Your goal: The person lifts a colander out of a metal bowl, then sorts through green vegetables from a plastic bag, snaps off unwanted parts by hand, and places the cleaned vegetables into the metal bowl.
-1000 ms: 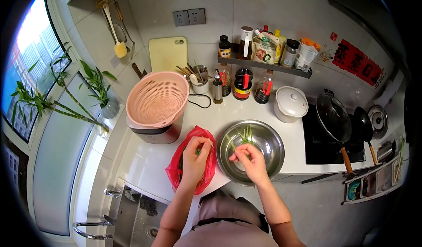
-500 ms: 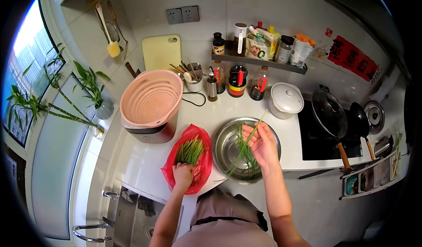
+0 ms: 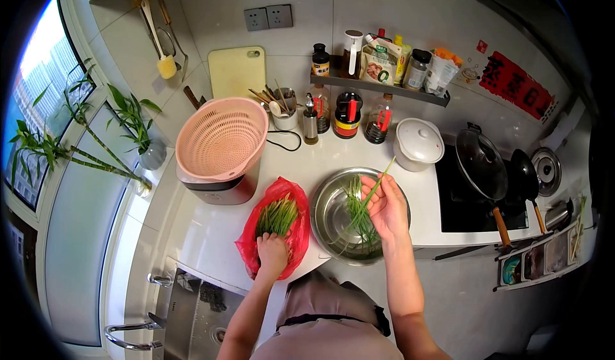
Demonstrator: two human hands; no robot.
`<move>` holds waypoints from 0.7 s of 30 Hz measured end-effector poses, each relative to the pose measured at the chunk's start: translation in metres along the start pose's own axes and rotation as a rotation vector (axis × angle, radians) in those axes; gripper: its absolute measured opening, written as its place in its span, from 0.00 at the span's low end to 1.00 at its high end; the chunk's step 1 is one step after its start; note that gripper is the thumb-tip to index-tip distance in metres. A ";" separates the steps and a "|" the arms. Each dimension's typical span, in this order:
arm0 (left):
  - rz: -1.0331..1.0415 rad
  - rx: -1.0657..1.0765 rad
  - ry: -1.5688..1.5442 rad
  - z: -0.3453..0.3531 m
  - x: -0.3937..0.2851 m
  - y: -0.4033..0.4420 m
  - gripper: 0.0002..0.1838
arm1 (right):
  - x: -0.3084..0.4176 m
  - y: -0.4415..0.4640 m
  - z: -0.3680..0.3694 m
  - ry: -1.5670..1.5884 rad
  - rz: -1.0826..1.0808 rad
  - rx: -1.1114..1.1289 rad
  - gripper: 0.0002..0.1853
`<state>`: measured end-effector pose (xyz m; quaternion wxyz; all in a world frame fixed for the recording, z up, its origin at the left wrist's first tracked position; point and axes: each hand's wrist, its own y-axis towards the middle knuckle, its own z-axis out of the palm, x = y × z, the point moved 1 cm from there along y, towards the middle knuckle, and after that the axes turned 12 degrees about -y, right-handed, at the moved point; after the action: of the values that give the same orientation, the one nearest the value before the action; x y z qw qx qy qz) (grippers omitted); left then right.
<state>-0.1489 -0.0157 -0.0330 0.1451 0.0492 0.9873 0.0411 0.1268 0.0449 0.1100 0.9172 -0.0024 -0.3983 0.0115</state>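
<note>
On my head feed the largest thing is the white bench (image 3: 198,235). Toward its right I see a steel bowl (image 3: 328,216) with loose green stalks (image 3: 360,224) tangled inside. A pink colander (image 3: 221,139) sits tilted at the left. Between the two, nearer the body, I have an open red bag (image 3: 246,250) filled with a bundle of green stalks (image 3: 277,216); its long axis slants from lower left to upper right, paler ends pointing away from the body. The left hand (image 3: 273,254) rests on that bundle, fingertips hidden, so I cannot tell how its grip is set. Over the bowl, the grip of the right hand (image 3: 386,207) pinches a thin stalk (image 3: 387,168) between thumb and fingers, tip pointing up and right, long axis slanting down to the left.
</note>
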 end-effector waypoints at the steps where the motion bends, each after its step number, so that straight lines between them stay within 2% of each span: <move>1: -0.001 0.001 0.000 -0.015 -0.009 0.004 0.09 | -0.001 0.000 0.000 0.000 0.002 0.000 0.08; 3: 0.018 -0.140 -0.188 -0.046 -0.030 0.013 0.13 | -0.003 0.000 0.001 0.015 0.010 0.017 0.08; 4: 0.013 -0.143 -0.188 -0.056 -0.037 0.019 0.13 | -0.004 0.001 0.002 0.015 0.013 0.021 0.08; 6: 0.153 0.006 -0.802 -0.069 -0.053 0.033 0.16 | -0.007 0.003 0.001 0.052 0.029 0.046 0.08; 7: 0.152 0.005 -0.802 -0.069 -0.063 0.036 0.16 | -0.008 0.004 0.002 0.052 0.030 0.046 0.08; 9: 0.103 0.406 -1.577 -0.066 -0.086 0.041 0.22 | -0.011 0.007 0.003 0.078 0.040 0.057 0.08; 10: 0.107 0.409 -1.577 -0.068 -0.092 0.041 0.22 | -0.011 0.009 0.001 0.077 0.036 0.055 0.08; 12: -0.121 0.777 -1.822 -0.070 -0.105 0.039 0.26 | -0.011 0.017 -0.008 0.090 0.023 0.045 0.08; 13: -0.120 0.917 -1.884 -0.064 -0.103 0.041 0.26 | -0.010 0.022 -0.014 0.091 0.016 0.039 0.08; 14: -0.120 0.926 -1.880 -0.064 -0.102 0.040 0.26 | -0.008 0.028 -0.023 0.097 0.002 -0.039 0.07; 16: -0.270 0.979 -1.924 -0.076 -0.104 0.035 0.26 | -0.006 0.039 -0.044 0.105 -0.012 -0.120 0.07; 18: -0.275 0.974 -1.910 -0.083 -0.102 0.033 0.25 | -0.003 0.047 -0.063 0.129 -0.006 -0.239 0.06; 21: -0.298 0.961 -1.906 -0.087 -0.101 0.031 0.24 | -0.004 0.047 -0.075 0.118 -0.003 -0.274 0.06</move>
<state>-0.0758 -0.0017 0.0817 0.8235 -0.0081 0.3767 -0.4242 0.1784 0.0925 0.0550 0.9302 -0.1275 -0.3414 -0.0446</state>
